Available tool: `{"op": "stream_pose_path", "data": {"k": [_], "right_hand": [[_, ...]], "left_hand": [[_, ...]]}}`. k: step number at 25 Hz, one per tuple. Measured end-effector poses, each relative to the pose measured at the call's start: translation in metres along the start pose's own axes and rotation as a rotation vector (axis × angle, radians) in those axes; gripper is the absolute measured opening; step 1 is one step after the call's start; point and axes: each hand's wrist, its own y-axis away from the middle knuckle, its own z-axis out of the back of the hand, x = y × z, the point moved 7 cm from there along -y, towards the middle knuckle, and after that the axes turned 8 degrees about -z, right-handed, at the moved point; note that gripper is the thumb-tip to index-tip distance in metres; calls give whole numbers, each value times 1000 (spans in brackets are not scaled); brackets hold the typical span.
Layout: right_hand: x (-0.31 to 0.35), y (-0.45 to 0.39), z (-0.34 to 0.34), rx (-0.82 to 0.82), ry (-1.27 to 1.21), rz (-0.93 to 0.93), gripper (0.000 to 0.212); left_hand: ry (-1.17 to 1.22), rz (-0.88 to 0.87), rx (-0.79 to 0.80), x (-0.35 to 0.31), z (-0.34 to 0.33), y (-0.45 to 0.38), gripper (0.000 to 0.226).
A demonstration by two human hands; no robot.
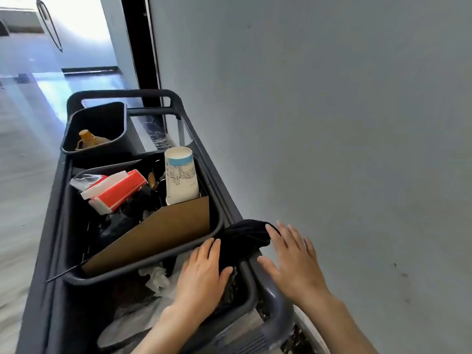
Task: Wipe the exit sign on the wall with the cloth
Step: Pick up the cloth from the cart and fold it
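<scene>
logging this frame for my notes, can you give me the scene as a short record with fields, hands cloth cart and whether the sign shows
cloth: black cloth draped over the cart's right edge
left hand: left hand laid on the cloth, fingers open
right hand: right hand open, fingertips at the cloth
cart: dark cart beside the wall
middle bin: paper cup, red and white box, cardboard
far bin: brown bottle
exit sign: not in view
</scene>
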Motion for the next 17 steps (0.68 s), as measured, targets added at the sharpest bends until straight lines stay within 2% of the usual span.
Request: {"op": "stream_pose_path", "data": {"k": [6,10,14,17], "right_hand": [[-2,-54,-20,120,-36,51,72],[3,-76,-36,216,-179,70,65],[7,-77,-46,196,-278,3,60],[2,-69,-44,123,-296,-64,50]], "left_hand": [[224,79,81,8,-35,-24,77],[449,129,0,15,-39,-34,80],[424,139,17,22,-45,-39,77],[398,148,-1,17,-41,-40,69]]}}
